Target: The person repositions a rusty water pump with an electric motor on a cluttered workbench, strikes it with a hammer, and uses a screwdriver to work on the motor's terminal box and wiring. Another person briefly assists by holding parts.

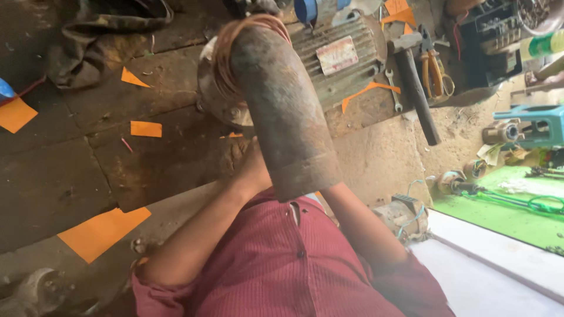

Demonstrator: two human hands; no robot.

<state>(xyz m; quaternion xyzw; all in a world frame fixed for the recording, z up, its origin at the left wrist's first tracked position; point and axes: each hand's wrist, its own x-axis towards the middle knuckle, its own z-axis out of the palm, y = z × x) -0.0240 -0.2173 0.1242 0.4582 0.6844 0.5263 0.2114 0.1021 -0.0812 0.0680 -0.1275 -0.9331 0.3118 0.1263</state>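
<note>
I've got a big rusty metal pipe (286, 111) tilted up in front of my chest, its lower end near my red shirt (282, 264) and its upper end pointing toward the grey ribbed electric motor (329, 61) on the floor. A loop of copper wire (235, 44) curls around the pipe's top end, just in front of the motor. My left hand (249, 167) is pressed against the pipe's lower left side, fingers wrapped partly behind it, so it looks like it's gripping the pipe, though the pipe covers most of the fingers. My right hand is behind the pipe; only the forearm (358, 226) shows coming up from under it, so I cannot tell how that grip stands. Around the motor: a hammer (418, 88) with a dark handle lies to its right, orange-handled pliers (433, 70) just beside the hammer, a small spanner (393, 91) between the motor and the hammer. Orange paper scraps (100, 232) are scattered over the dirty stone floor (64, 176). A dark cloth (100, 35) is bunched at top left. At right sits a teal stool (537, 123) and a green mat (505, 211) with small motor parts and green cable on it.
</note>
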